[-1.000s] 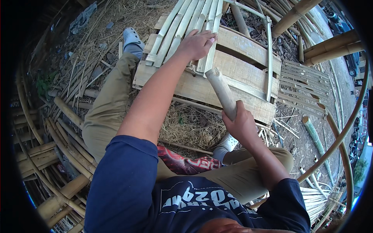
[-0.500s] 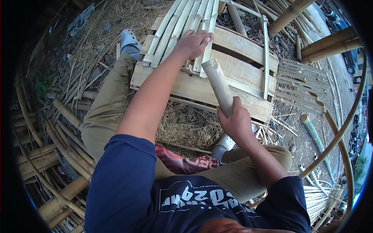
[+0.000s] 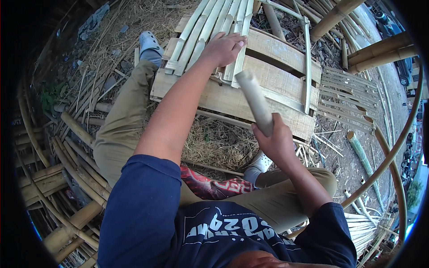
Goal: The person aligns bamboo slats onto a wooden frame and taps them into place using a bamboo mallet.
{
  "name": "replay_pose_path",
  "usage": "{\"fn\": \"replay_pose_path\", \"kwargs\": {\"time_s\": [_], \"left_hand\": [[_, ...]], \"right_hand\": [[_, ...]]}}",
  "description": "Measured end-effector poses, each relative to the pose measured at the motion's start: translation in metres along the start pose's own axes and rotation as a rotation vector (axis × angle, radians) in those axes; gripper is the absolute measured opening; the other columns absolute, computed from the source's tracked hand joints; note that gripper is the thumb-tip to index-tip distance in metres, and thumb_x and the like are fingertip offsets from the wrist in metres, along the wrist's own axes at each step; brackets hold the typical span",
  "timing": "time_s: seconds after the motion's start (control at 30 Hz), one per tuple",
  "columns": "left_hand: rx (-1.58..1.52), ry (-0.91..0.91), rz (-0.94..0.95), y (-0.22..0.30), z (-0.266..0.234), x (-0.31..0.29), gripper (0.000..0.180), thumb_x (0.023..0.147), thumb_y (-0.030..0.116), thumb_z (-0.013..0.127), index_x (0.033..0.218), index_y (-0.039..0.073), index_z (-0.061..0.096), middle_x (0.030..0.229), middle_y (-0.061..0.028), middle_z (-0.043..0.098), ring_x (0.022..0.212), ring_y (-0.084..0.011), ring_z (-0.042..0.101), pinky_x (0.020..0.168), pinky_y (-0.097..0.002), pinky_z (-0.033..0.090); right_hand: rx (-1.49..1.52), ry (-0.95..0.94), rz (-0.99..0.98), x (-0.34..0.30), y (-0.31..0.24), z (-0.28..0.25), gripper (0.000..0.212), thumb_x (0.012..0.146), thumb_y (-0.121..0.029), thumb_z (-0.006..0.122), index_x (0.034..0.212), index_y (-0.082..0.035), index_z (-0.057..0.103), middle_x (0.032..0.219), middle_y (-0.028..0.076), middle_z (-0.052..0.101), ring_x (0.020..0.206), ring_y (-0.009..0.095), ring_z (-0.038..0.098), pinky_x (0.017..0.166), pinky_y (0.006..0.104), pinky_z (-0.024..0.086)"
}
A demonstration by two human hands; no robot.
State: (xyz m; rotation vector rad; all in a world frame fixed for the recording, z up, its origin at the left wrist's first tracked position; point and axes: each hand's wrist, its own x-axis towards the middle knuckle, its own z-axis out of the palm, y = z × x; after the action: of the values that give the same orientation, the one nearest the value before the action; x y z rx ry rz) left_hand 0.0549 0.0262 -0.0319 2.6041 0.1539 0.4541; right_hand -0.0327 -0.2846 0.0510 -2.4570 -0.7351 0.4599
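Several split bamboo slats (image 3: pixel 193 46) lie side by side on a low wooden pallet-like table (image 3: pixel 187 95) in front of me. My left hand (image 3: pixel 220 50) rests palm down across the slats, its fingers stretched out over them. Wrapped in my right hand (image 3: pixel 276 139) is a short, thick bamboo stick (image 3: pixel 255 99), gripped by its lower end. It tilts up and to the left, and its blurred top is close to the near end of the rightmost slats. Whether it touches them I cannot tell.
A thin bamboo frame (image 3: pixel 307 67) stretches over the table's right side. Beyond it lies a slatted bamboo panel (image 3: pixel 346 98). A green bamboo pole (image 3: pixel 363 154) is on the ground at right. Straw (image 3: pixel 214 143) covers the ground between my legs. Bamboo poles (image 3: pixel 80 167) are heaped at left.
The bamboo stick and my right hand have shifted slightly to the right, and the stick's top is now smeared by motion. My left hand stays on the slats.
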Motion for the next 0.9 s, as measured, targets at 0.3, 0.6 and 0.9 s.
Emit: {"fn": "replay_pose_path", "kwargs": {"time_s": [0.3,0.6,0.9], "left_hand": [[0.008,-0.055,-0.030,0.004,-0.005,0.001,0.047,0.112,0.037,0.034,0.146,0.020,0.062,0.157,-0.0042,0.054,0.148,-0.0192,0.045,0.129,-0.0408,0.023],[0.020,-0.036,-0.053,0.012,-0.005,0.002,0.046,0.112,0.037,0.036,0.146,0.021,0.062,0.156,-0.0034,0.054,0.147,-0.0193,0.045,0.129,-0.0402,0.022],[0.006,-0.028,-0.051,0.008,-0.004,0.008,0.046,0.111,0.037,0.036,0.146,0.022,0.062,0.157,-0.0020,0.054,0.146,-0.0190,0.046,0.129,-0.0405,0.022]], "right_hand": [[-0.040,0.087,0.018,0.013,0.001,0.010,0.042,0.095,-0.031,0.071,0.103,0.005,0.051,0.077,0.032,0.068,0.073,0.051,0.070,0.065,0.0576,0.055],[-0.045,0.019,0.025,0.004,0.013,0.007,0.045,0.092,-0.032,0.077,0.104,0.004,0.053,0.080,0.033,0.068,0.077,0.053,0.069,0.068,0.0569,0.053],[-0.157,0.044,0.047,0.011,0.000,0.006,0.044,0.095,-0.030,0.072,0.109,0.005,0.051,0.079,0.030,0.069,0.075,0.049,0.071,0.065,0.0552,0.056]]}}
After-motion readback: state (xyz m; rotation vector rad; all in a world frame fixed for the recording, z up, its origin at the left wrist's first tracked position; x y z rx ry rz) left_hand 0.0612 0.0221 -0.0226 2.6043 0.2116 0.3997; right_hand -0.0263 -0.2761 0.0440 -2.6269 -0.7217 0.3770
